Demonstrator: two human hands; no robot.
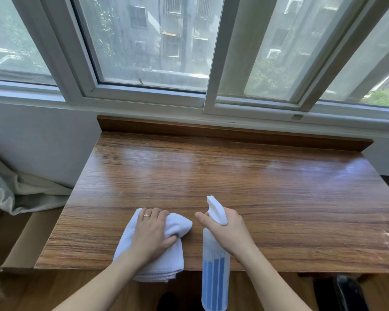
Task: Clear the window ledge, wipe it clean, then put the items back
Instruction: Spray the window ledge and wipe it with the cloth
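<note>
1. Wooden ledge (234, 176) sits under a white-framed sliding window (148, 41); its top carries only the cloth, with glare streaks across the grain.
2. Left hand (153, 232): fingers curled over a bunched fold of the white cloth (157, 261), thumb tucked against the fold's right side, ring on one finger. Palm faces down, pressing the cloth onto the ledge near its front edge.
3. Cloth is folded; its near end hangs just past the ledge's front edge.
4. Left forearm comes in from bottom left, angled up and to the right, wrist low.
5. Right hand (225, 230): fingers wrapped round the neck of the spray bottle (215, 277), thumb stretched out to the left, pointing toward the cloth. White nozzle sticks up above the knuckles, aimed away toward the window.
6. Bottle is held upright just beside the cloth, clear body with blue liquid hanging below the ledge's front edge.
7. Right forearm enters from bottom right, angled up and to the left.
8. Crumpled pale sheeting (16, 189) lies left of the ledge, by the wall.
</note>
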